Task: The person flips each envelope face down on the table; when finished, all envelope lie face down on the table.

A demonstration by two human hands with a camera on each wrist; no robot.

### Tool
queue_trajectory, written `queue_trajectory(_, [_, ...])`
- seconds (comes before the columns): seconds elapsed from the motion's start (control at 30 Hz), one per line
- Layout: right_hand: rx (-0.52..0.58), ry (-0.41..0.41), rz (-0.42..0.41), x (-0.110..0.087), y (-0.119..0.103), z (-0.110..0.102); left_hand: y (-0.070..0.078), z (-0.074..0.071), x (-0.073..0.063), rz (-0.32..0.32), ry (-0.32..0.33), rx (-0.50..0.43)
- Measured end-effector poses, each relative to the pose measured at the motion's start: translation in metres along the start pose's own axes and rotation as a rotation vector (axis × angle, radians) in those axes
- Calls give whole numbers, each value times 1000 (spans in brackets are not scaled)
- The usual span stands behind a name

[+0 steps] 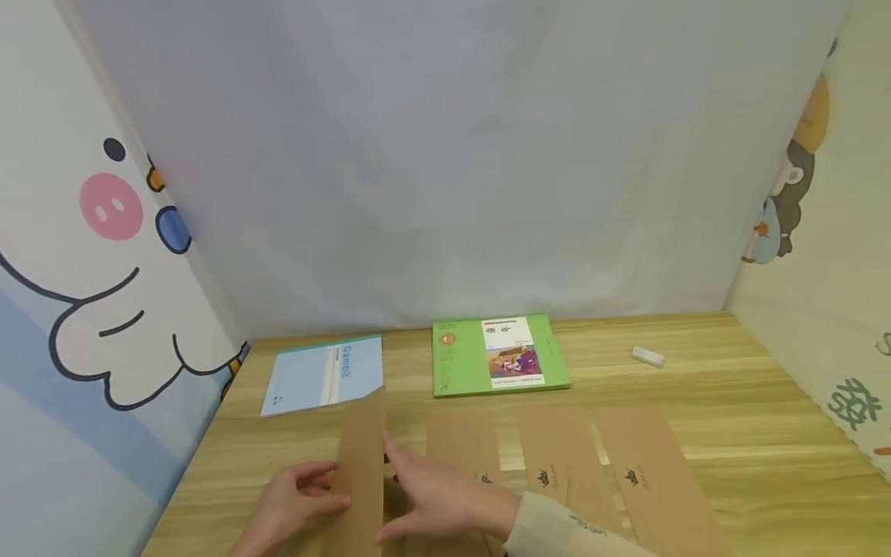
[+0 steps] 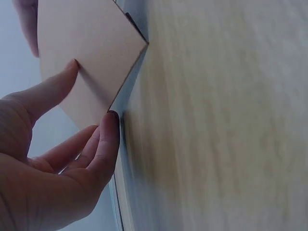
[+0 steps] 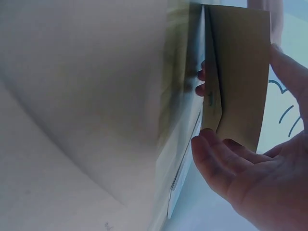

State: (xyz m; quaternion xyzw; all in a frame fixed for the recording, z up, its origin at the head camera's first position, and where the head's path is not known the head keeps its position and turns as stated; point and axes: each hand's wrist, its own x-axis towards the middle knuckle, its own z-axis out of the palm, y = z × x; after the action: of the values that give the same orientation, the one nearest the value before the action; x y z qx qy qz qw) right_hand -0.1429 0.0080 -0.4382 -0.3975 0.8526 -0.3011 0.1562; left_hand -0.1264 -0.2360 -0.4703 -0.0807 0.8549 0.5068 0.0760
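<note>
A brown kraft paper envelope [image 1: 362, 472] stands tilted up off the table between the two hands in the head view. My left hand [image 1: 295, 495] holds its left side, and in the left wrist view the thumb [image 2: 67, 79] lies on the face while the fingers meet the edge. At the other side my right hand [image 1: 442, 491] grips it, thumb toward the near end and fingers farther along. The right wrist view shows the envelope's [image 3: 240, 72] flap side, with left fingertips behind it. Three more kraft envelopes lie to the right, the nearest [image 1: 462, 441] partly under the right arm.
Behind the held envelope lies a light blue Gambit notebook [image 1: 306, 379]. A green book [image 1: 455, 363] with a picture cover is at the back middle, and a small white block [image 1: 648, 357] sits at the back right. Two envelopes [image 1: 557, 433] with crown prints lie flat beyond the right sleeve.
</note>
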Motion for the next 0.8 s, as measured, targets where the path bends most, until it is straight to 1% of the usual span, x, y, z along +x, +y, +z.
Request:
queue_trajectory(0.07, [-17, -13, 12, 0, 0, 2, -2, -1, 0, -30, 30, 15])
queue_trajectory(0.13, [-32, -22, 35, 0, 1, 3, -4, -3, 0, -46, 44, 40])
queue_trajectory(0.33, [-46, -21, 101, 1, 1, 7, -2, -6, 1, -20, 70, 136])
queue_trajectory(0.43, [-59, -13, 107, 2, 3, 8, -1, -8, 1, -21, 76, 166])
queue_trajectory(0.6, [-93, -10, 99, 3, 7, 11, -2, -8, 2, -17, 70, 184])
queue_trajectory(0.8, [-66, -12, 144, 6, 10, 13, -2, -8, 3, 2, 73, 193])
